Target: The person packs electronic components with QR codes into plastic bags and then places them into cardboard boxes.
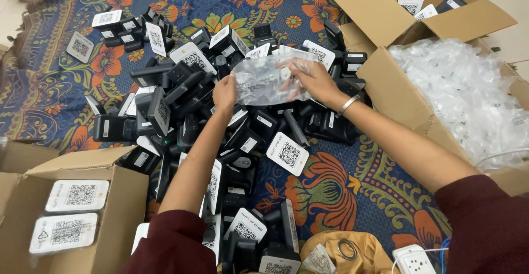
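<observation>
A clear plastic bag (263,80) is held between both hands above a heap of black box-shaped devices (182,95) with white square-code faces. My left hand (224,93) pinches the bag's left edge. My right hand (311,80) reaches into or grips the bag's right side, its fingers showing through the film. A metal bangle (348,104) sits on the right wrist. Both sleeves are dark maroon.
The devices lie on a floral rug (330,186). A cardboard box (402,95) at right is full of clear bags (463,92). A second box (386,4) behind holds a few devices. At lower left a box (118,208) holds bagged devices. A white power strip (413,260) lies at the bottom.
</observation>
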